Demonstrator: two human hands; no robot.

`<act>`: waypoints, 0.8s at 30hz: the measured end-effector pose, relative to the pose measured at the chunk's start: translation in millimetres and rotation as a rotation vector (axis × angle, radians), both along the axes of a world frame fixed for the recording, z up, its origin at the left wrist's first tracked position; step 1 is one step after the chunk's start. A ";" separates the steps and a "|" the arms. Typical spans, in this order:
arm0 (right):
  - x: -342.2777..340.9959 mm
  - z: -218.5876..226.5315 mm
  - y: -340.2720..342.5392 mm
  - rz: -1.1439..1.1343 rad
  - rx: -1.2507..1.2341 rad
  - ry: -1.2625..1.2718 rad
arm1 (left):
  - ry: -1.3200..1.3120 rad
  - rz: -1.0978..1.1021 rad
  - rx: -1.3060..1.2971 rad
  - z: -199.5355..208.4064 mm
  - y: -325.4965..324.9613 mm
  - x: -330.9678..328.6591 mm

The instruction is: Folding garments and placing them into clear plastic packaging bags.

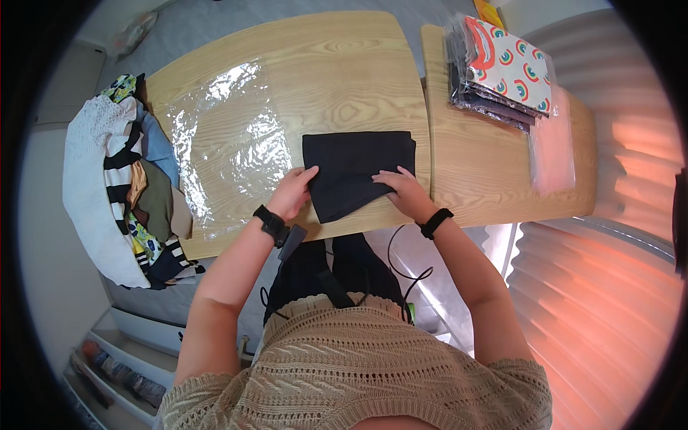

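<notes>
A folded black garment (358,168) lies on the wooden table (344,64) in front of me; its exact kind cannot be told. My left hand (290,193) grips its left edge, thumb on top and the other fingers mostly hidden at the edge. At the near right corner, my right hand (405,192) has its fingers over the cloth and holds it. The near edge slants up toward that hand. Left of the garment, a clear plastic bag (233,136) is spread flat and shines with reflections.
A heap of mixed clothes (158,179) hangs over the table's left end. On the right table section (487,186) sits a stack of bagged folded clothes (516,68), a rainbow print on top, beside more clear plastic bags (553,147). Pink-lit curtains (573,308) hang at the right.
</notes>
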State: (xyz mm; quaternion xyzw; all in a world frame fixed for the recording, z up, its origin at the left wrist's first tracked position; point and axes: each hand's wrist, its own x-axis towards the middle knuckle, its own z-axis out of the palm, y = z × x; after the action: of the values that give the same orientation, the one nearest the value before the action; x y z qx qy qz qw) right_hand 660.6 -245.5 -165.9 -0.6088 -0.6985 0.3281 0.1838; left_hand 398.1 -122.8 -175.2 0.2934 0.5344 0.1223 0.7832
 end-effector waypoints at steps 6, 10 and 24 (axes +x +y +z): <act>8.3 -6.8 1.9 0.011 -0.117 0.103 | -0.184 -0.020 -0.103 0.0 16.0 28.1; 8.1 14.2 8.5 -0.066 0.146 0.005 | -0.121 -0.316 0.232 40.3 16.3 39.8; -9.3 59.1 32.3 0.115 0.370 -0.286 | 0.049 -1.050 1.294 104.0 10.3 6.3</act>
State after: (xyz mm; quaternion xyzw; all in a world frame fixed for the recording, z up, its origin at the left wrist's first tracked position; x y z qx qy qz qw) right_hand 651.3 -213.3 -106.7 -0.5645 -0.7990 0.1150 0.1724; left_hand 404.4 -112.5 -71.2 0.8991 0.1692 0.0179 0.4033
